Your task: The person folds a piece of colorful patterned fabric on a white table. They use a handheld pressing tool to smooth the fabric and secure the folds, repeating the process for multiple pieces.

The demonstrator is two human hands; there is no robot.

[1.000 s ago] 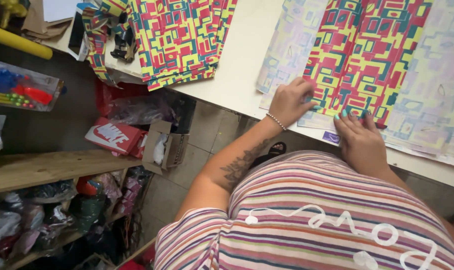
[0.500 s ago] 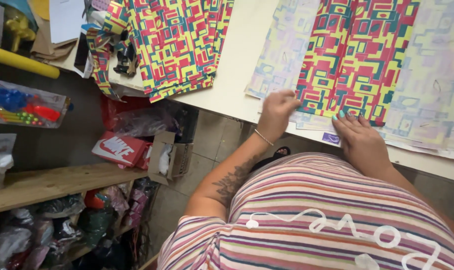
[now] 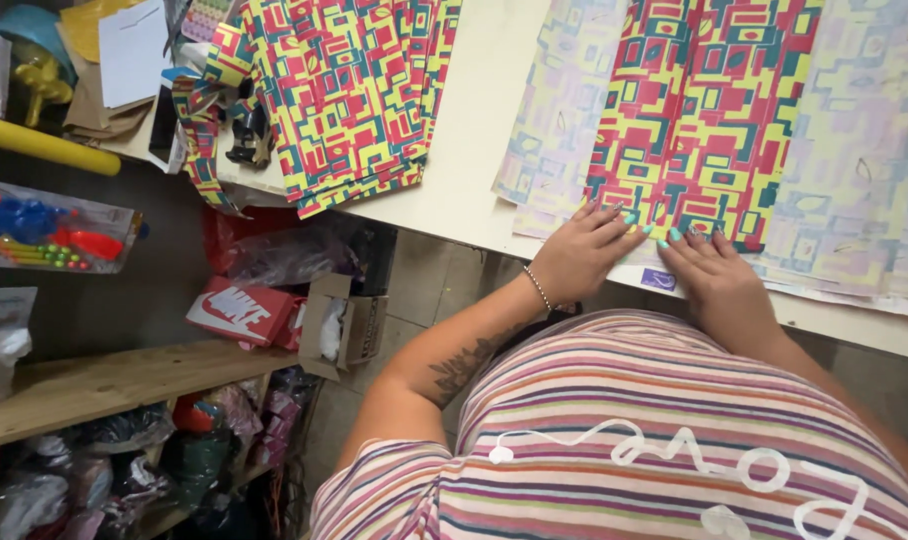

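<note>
A sheet of brightly patterned wrapping paper point(image 3: 704, 110), red, yellow and teal, lies folded on a white table point(image 3: 474, 110), its pale underside showing on both sides. My left hand point(image 3: 582, 255) presses flat on the near edge of the coloured strip, fingers spread. My right hand point(image 3: 719, 285) presses flat right beside it on the same edge, fingertips almost touching the left hand's. Neither hand holds anything.
A stack of the same patterned paper point(image 3: 344, 90) hangs over the table's left end, beside a tape dispenser point(image 3: 246, 130). Below are a wooden shelf point(image 3: 104, 385), a red shoebox point(image 3: 239, 312), a small cardboard box point(image 3: 339, 328), packaged toys point(image 3: 49, 228) and a yellow tube point(image 3: 44, 145).
My left hand slid down and to the right along the paper's edge, ending next to my right hand. The view shifted slightly to the right.
</note>
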